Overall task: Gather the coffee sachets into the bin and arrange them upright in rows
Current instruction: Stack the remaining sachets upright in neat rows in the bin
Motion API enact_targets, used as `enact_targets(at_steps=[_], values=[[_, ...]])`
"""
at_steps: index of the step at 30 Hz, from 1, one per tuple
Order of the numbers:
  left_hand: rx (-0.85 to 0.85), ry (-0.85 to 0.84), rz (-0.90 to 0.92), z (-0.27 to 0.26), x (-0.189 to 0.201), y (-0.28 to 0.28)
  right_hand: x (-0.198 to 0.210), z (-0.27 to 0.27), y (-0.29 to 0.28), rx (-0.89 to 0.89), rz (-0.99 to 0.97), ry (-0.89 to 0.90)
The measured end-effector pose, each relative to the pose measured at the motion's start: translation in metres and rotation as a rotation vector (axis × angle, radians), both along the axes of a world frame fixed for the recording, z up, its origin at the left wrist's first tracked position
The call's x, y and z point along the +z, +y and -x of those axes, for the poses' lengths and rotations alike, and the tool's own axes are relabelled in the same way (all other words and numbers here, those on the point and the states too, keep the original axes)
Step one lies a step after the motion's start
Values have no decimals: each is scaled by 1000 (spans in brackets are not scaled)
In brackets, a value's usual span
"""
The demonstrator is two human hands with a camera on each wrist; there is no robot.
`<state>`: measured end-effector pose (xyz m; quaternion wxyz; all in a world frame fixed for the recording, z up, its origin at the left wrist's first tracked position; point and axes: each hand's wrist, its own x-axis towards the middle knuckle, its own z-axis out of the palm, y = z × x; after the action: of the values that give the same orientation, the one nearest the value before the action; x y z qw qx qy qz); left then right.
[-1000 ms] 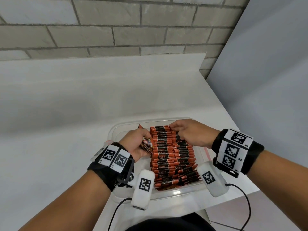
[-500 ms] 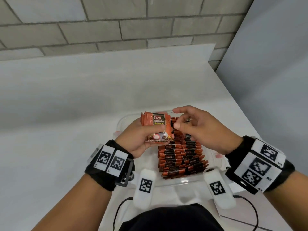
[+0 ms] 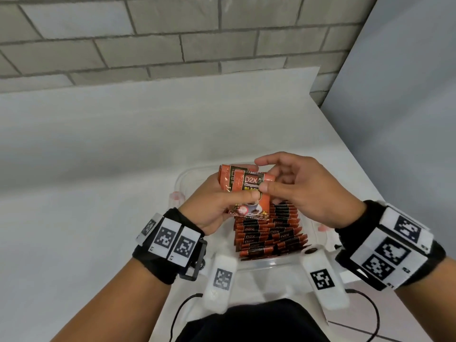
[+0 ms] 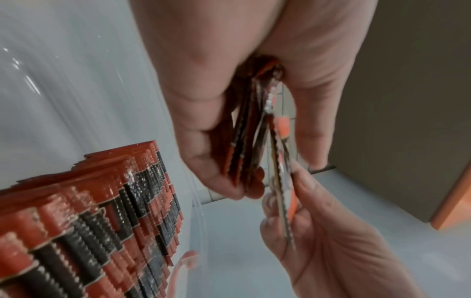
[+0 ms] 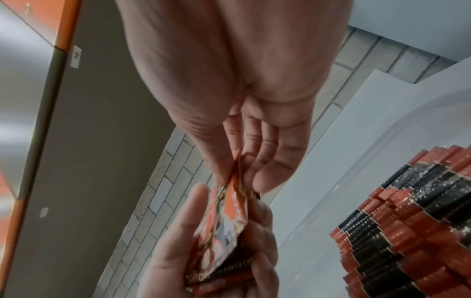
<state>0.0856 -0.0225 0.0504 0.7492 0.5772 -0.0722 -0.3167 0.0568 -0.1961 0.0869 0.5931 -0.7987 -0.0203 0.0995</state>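
My left hand [image 3: 217, 206] grips a small stack of sachets [image 3: 246, 191] above the bin [image 3: 181, 178]; my right hand [image 3: 301, 191] pinches the front one. I'd peel it off cleanly and slot it upright against the rows [image 3: 269, 233]. Only the left wrist view shows the stack fanned edge-on.

- Desk [image 3: 103, 169]: white, plain top, its far edge against the wall.
- Brick wall [image 3: 172, 35]: pale grey painted blocks with darker joints, behind the desk.
- Panel [image 3: 407, 119]: smooth grey-blue, upright to the right of the desk.
- Cables [image 3: 375, 317]: black, thin, trailing over the desk's near edge on both sides.
- Floor [image 3: 357, 332]: light tiles, a small patch at lower right.
- Cabinet [image 5: 84, 125]: grey with orange edging, seen from the right wrist view.
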Motion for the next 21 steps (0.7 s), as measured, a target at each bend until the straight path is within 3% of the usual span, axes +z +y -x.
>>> enact_targets(at_steps=[3,6,10,16,21], values=[[113,80,55,-2,1,9,7,5,-15,21,14,27],[273,163,127,-10,-2,22,6,16,-38,114,267,28],[309,199,162,-12,-9,32,-12,36,-52,241,495,62],[308,180,118,-16,-4,28,-24,48,-53,293,592,46],[298,176,100,-16,-3,24,-23,44,-54,109,516,-86]])
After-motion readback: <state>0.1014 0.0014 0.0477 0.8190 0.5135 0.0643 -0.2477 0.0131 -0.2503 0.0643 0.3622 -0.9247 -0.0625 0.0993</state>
